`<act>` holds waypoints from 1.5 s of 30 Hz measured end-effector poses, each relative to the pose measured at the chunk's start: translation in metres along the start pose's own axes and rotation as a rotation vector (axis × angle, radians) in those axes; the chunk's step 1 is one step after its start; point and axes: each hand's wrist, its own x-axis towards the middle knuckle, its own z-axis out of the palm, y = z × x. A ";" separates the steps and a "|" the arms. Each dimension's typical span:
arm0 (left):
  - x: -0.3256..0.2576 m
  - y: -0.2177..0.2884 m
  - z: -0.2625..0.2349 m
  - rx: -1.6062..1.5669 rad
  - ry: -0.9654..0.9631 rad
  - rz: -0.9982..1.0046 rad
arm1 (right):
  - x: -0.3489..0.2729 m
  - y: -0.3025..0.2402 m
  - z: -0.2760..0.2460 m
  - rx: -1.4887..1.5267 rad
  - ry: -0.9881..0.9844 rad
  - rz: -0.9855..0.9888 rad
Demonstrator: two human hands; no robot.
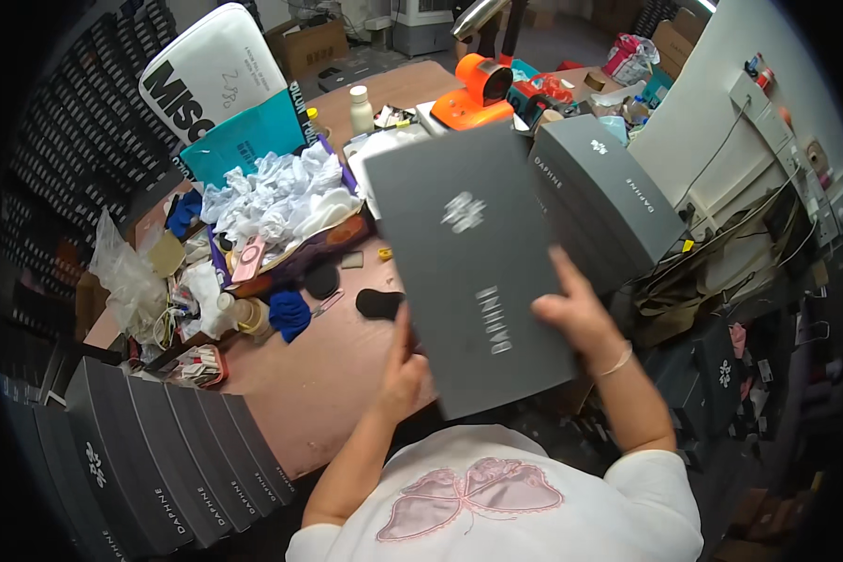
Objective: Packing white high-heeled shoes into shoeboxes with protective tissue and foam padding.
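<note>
A dark grey shoe box (473,272) with a pale flower emblem and lettering on its lid is held up between both hands, tilted over the table's near edge. My left hand (405,370) grips its left side near the lower corner. On the right side, my right hand (579,314) is closed on the edge, thumb over the top. Left of the box, a black insole-shaped pad (380,304) lies on the pinkish table (295,403). Behind the held box to the right stand more grey shoe boxes (609,187).
A heap of crumpled white paper (281,197) fills a bin at the back left. Beside it lie a blue cloth (289,316) and a pink phone-like item (248,259). An orange tape dispenser (478,94) stands at the back. More grey boxes (173,450) line the left front.
</note>
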 end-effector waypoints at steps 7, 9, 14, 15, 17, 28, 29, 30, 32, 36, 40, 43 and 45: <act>0.056 -0.005 0.115 0.645 -0.594 0.273 | 0.026 -0.163 -0.260 -0.166 0.014 0.166; 0.033 -0.006 0.114 0.577 -0.565 0.204 | 0.051 -0.140 -0.302 -0.505 0.213 0.285; -0.021 0.074 0.085 0.198 -0.637 0.248 | 0.081 -0.162 -0.290 -1.616 0.038 0.011; -0.037 0.091 0.082 0.006 -0.685 0.285 | 0.080 -0.161 -0.246 -1.722 0.136 -0.324; -0.083 0.128 0.098 -0.372 -0.827 0.400 | 0.095 -0.156 -0.118 -1.114 0.030 -0.479; -0.238 0.185 0.089 0.033 -0.724 0.614 | -0.006 -0.059 0.465 0.097 -1.062 -0.177; -0.246 0.192 0.087 0.019 -0.727 0.605 | 0.005 -0.062 0.493 0.220 -0.981 -0.056; -0.257 0.200 0.083 0.015 -0.707 0.603 | 0.005 -0.069 0.519 0.235 -0.927 -0.018; -0.274 0.207 0.075 0.040 -0.666 0.650 | 0.007 -0.077 0.542 0.209 -0.829 0.049; -0.281 0.207 0.065 -0.017 -0.624 0.698 | 0.014 -0.086 0.550 0.177 -0.819 0.152; -0.253 0.214 0.062 -0.036 -0.717 0.660 | 0.017 -0.089 0.554 0.208 -0.833 0.203; -0.234 0.210 0.060 0.015 -0.697 0.711 | 0.013 -0.098 0.544 0.268 -0.818 0.225; -0.228 0.204 0.057 0.138 -0.604 0.760 | 0.021 -0.091 0.522 0.321 -0.817 0.222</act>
